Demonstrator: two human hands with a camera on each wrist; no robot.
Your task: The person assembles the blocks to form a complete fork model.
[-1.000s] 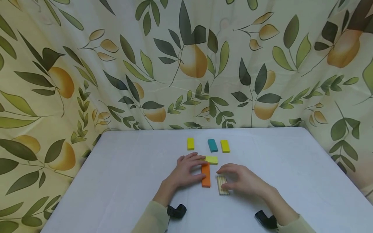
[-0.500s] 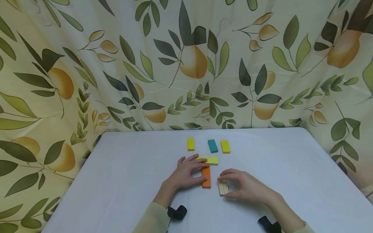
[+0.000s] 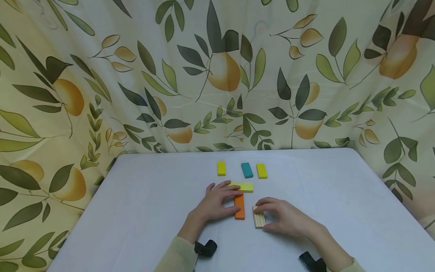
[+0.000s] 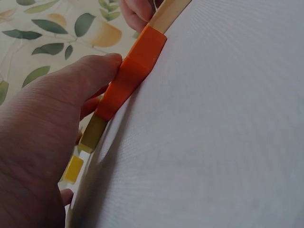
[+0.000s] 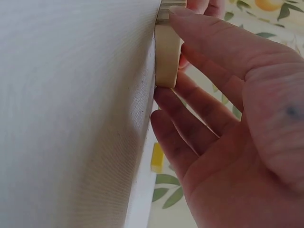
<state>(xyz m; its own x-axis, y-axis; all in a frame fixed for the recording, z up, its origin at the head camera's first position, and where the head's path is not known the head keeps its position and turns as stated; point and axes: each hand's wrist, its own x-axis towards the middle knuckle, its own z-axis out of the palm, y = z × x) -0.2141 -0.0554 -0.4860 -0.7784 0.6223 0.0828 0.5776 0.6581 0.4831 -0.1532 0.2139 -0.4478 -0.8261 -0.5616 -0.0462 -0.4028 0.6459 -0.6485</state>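
no readable text or signs

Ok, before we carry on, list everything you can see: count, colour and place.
Orange block: 1, orange, by the left thumb
Striped block: 1, pale wood tones, right of the orange one
Lime block: 1, yellow-green, crosswise at the orange block's far end
Small yellow blocks: 2, yellow, back row
Teal block: 1, teal, between those two
Table: 1, white, under the blocks
Patterned fabric: white with leaves and orange fruit, behind
Wrist cameras: 2, black, at the wrists
Sleeves: 2, pale green, near edge
Hands: 2, bare, left touching orange, right gripping striped
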